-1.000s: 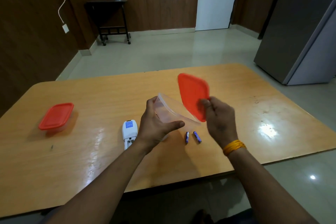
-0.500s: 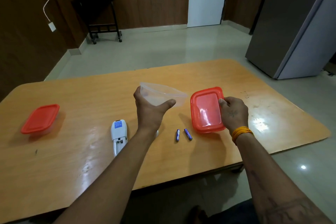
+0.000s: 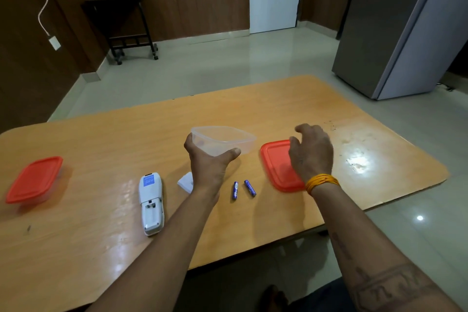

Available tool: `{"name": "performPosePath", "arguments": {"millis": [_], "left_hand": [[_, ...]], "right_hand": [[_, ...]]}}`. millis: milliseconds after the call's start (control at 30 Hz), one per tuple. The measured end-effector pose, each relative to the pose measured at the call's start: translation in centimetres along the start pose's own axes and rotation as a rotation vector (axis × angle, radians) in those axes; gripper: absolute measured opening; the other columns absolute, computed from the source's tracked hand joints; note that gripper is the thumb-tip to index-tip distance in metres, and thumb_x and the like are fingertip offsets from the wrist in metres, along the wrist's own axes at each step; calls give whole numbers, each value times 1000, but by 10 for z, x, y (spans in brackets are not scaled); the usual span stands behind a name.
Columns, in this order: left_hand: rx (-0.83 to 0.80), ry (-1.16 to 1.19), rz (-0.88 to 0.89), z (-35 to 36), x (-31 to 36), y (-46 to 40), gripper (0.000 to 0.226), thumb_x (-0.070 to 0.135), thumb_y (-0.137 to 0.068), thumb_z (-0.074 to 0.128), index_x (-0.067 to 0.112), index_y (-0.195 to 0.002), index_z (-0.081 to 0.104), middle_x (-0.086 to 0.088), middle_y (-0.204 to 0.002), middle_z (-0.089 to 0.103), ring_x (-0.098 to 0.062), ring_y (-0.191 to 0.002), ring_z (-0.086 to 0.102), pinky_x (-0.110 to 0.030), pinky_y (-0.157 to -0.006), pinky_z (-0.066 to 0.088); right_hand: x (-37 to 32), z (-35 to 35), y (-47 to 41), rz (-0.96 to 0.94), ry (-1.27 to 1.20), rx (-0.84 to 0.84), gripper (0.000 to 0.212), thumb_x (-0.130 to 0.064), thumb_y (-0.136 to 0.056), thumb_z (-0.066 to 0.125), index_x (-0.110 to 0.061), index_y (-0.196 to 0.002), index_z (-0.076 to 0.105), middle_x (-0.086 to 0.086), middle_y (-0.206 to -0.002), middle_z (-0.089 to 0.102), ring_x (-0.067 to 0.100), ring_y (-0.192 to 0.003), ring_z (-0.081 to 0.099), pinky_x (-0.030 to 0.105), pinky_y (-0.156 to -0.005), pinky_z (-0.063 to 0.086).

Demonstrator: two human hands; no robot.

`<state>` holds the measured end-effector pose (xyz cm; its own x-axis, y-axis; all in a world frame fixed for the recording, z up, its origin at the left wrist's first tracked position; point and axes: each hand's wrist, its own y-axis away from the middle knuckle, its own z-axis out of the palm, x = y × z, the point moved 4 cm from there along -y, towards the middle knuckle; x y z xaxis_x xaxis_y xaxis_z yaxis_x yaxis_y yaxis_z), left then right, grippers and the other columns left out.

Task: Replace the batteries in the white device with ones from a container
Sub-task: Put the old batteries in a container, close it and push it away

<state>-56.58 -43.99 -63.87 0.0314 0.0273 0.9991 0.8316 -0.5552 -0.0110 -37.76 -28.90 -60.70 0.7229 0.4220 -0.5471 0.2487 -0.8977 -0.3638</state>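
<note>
Since half a second ago our right hand (image 3: 310,152) has laid the red lid (image 3: 277,167) flat on the table (image 3: 379,139) and let go, fingers loose above it. Our left hand (image 3: 206,162) grips the clear tub (image 3: 222,138) aloft. We should set it down clear of the two batteries (image 3: 242,189) lying right of the white device (image 3: 151,204), whose back is open.

Orange wristband (image 3: 321,181); bare forearms, perhaps tattooed.
</note>
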Motion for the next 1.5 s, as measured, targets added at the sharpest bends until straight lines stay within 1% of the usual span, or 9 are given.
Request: {"name": "performPosePath", "arguments": {"millis": [100, 200, 467, 533, 733, 933, 1100, 1233, 1500], "left_hand": [[2, -15, 8, -1, 3, 1, 118, 24, -64, 98, 34, -153, 21, 0, -146, 50, -24, -134, 51, -41, -110, 50], [3, -87, 33, -4, 6, 4, 121, 36, -57, 97, 36, -151, 21, -2, -148, 48, -25, -135, 50, -46, -110, 52], [-53, -342, -36, -26, 25, -2, 99, 91, -56, 73, 15, -119, 67, -3, -112, 72, -27, -106, 67, -51, -97, 58], [-16, -306, -39, -32, 29, -7, 71, 83, -73, 68, 14, -84, 69, 0, -78, 69, -27, -82, 64, -53, -92, 60], [79, -319, -163, -39, 18, -18, 12, 23, -89, 79, 20, -79, 73, -9, -88, 78, -33, -95, 76, -47, -91, 59], [89, -293, -247, -43, 11, -24, 11, 9, -85, 81, 10, -95, 75, -9, -85, 78, -24, -78, 78, -42, -88, 64], [78, -422, -133, -49, 20, -21, 42, 22, -86, 82, 15, -125, 68, -5, -118, 68, -23, -84, 71, -41, -84, 63], [84, -753, 187, -42, 43, 0, 20, 29, -87, 76, 23, -105, 71, 5, -101, 68, -18, -89, 62, -29, -76, 48], [-329, -1131, 182, -3, 6, 40, 20, 32, -87, 73, 13, -87, 68, -6, -89, 71, -27, -89, 67, -37, -70, 52]], "right_hand": [[-32, 10, 17, -127, -253, -234, 38, -14, -101, 62, -19, -138, 67, 11, -102, 75, 28, -95, 70, 31, -85, 53], [-55, 26, 39, -84, -548, -467, 35, -28, -107, 58, -24, -142, 63, 6, -96, 76, 20, -82, 75, 40, -82, 65], [-58, 38, 36, -35, -576, -262, 21, -21, -106, 56, -10, -106, 74, 6, -83, 75, 19, -71, 76, 51, -72, 64], [-57, 41, 34, 11, -599, -273, 19, -17, -105, 59, -8, -110, 75, 9, -90, 75, 22, -74, 77, 49, -72, 66], [-57, 57, 35, -46, -480, -286, 26, -23, -101, 63, -11, -120, 75, 6, -99, 78, 26, -89, 75, 51, -82, 64], [-53, 55, 35, -86, -381, -298, 25, -26, -100, 66, -14, -120, 76, 4, -95, 77, 22, -87, 73, 42, -86, 61], [-56, 38, 37, -155, -271, -223, 25, -27, -101, 65, -14, -119, 77, 2, -92, 76, 21, -87, 69, 35, -82, 56], [-59, 17, 40, -206, -148, -214, 19, -24, -99, 66, -12, -105, 78, 9, -88, 78, 30, -83, 70, 42, -78, 58], [-52, 35, 64, -178, 193, -603, 25, -35, -85, 77, -10, -90, 76, 13, -91, 75, 33, -92, 68, 39, -77, 58]]}}
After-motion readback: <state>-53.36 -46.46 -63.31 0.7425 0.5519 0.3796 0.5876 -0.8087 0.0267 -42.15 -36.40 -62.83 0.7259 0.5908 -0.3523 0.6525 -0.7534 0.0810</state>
